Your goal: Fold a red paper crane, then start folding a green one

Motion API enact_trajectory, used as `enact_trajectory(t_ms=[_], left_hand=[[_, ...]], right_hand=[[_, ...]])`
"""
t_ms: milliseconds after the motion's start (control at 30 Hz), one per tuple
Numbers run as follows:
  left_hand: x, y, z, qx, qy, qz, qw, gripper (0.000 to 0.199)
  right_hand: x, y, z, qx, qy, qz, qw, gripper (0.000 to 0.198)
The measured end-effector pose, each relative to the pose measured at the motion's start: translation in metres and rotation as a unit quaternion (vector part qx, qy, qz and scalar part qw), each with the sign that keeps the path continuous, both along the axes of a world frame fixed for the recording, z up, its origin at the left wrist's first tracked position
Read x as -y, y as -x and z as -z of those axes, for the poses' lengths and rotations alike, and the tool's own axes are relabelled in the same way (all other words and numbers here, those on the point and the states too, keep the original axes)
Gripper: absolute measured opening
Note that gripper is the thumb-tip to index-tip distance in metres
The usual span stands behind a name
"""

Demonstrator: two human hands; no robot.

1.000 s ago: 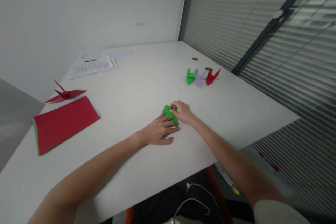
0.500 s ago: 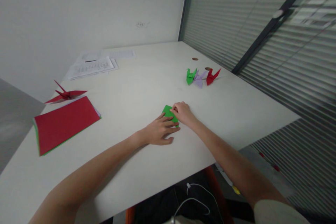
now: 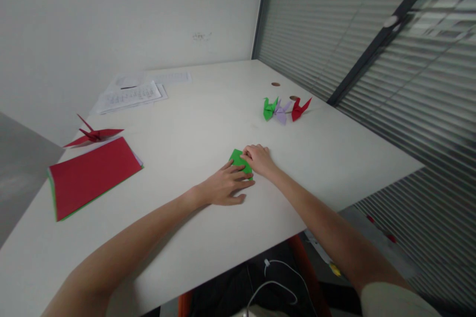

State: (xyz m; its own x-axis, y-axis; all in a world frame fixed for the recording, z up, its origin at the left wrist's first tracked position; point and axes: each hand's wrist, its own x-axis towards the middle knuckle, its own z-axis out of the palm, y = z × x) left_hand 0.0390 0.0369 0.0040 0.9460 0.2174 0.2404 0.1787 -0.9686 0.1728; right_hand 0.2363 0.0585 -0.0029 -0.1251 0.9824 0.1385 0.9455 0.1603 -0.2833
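A small folded piece of green origami paper (image 3: 237,157) lies on the white table between my hands. My left hand (image 3: 226,185) rests flat across its near part, fingers spread, hiding some of it. At the paper's right edge, my right hand (image 3: 257,158) is closed, with thumb and forefinger pinched on the paper. Farther off to the right stand three folded paper cranes: a green crane (image 3: 268,109), a lilac crane (image 3: 281,113) and a red crane (image 3: 299,110).
A stack of paper with a red sheet (image 3: 94,176) on top lies at the left, a larger red crane (image 3: 95,135) just behind it. Printed sheets (image 3: 130,96) with a dark pen lie at the back left. A window with blinds (image 3: 334,34) borders the right side.
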Motion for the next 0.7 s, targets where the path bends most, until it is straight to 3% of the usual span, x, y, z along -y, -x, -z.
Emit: enact_trajectory(t_ms=[200, 367, 500, 700], left_hand=[[0.0, 0.0, -0.002, -0.009, 0.009, -0.002, 1.0, 0.048], [0.0, -0.001, 0.001, 0.006, 0.011, -0.001, 1.0, 0.049], [-0.001, -0.002, 0.0, 0.023, 0.007, 0.003, 1.0, 0.047], [0.0, -0.002, -0.002, 0.027, 0.005, 0.005, 1.0, 0.047]], right_hand=[[-0.003, -0.004, 0.006, -0.03, -0.022, -0.007, 0.999, 0.011], [0.0, -0.006, -0.003, -0.135, -0.035, -0.05, 0.989, 0.013], [0.004, 0.0, -0.007, -0.221, 0.024, -0.123, 0.967, 0.021], [-0.001, 0.012, -0.005, -0.15, 0.036, -0.109, 0.982, 0.025]])
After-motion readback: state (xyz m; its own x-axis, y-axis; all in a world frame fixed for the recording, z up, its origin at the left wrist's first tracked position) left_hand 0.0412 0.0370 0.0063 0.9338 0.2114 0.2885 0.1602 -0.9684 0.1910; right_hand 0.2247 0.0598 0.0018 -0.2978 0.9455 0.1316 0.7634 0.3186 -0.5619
